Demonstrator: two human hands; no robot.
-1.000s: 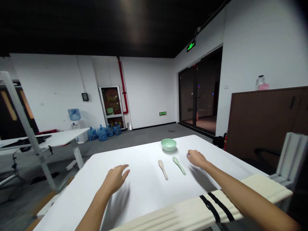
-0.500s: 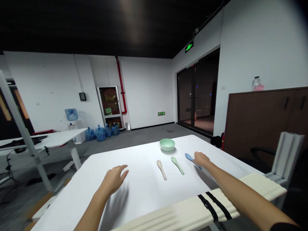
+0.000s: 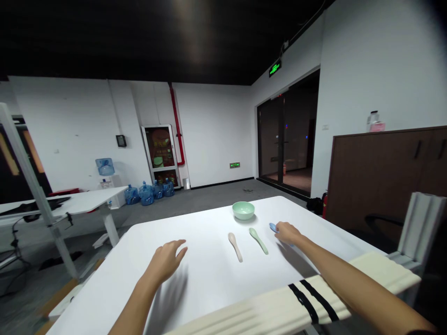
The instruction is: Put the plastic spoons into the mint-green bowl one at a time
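Observation:
My right hand (image 3: 287, 232) is over the blue spoon (image 3: 273, 227) at the right of the white table (image 3: 206, 279). Its thumb and fingers appear apart on either side of the spoon, hiding the middle; the bowl end shows and a bit of handle peeks out below. Whether they touch it is unclear. Left of that spoon lie a green spoon (image 3: 258, 240) and a beige spoon (image 3: 235, 247), side by side. A light green bowl (image 3: 243, 211) stands upright behind them. My left hand (image 3: 169, 260) hovers over the table's left side, open, holding nothing.
A cream padded bar with black straps (image 3: 258, 311) runs along the table's near edge. A metal profile post (image 3: 419, 228) rises at the right, before a brown cabinet (image 3: 387, 181). Another white table (image 3: 87, 200) and blue water bottles (image 3: 146, 193) are at the left.
My right hand has shifted a little left and now covers more of the blue spoon. My left hand, the bowl and the spoons have stayed in place.

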